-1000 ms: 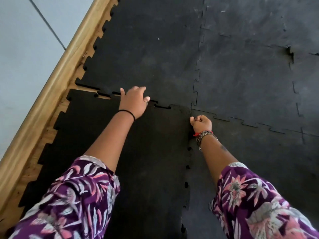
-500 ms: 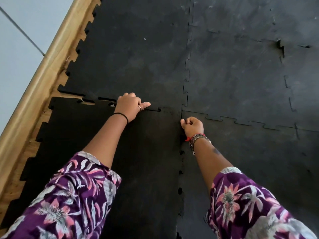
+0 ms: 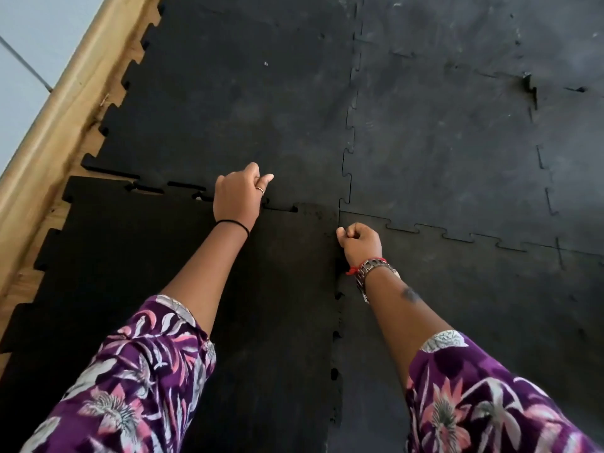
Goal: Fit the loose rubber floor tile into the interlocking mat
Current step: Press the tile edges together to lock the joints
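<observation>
The loose black rubber tile lies at the lower left, its toothed top edge against the laid interlocking mat. Open gaps show along that top seam to the left of my left hand. That hand rests on the seam with its fingers curled under and one finger pointing right. My right hand is a closed fist, pressed on the tile's right seam just below the corner where the tiles meet. Small holes show further down that right seam.
A wooden skirting board runs diagonally along the left, with a pale wall beyond it. Bare wooden floor shows between the skirting and the tile's teeth. One mat corner at the upper right is lifted.
My left hand's fingers have curled under on the top seam. My right fist stays at the right seam near the corner. The view has shifted slightly.
</observation>
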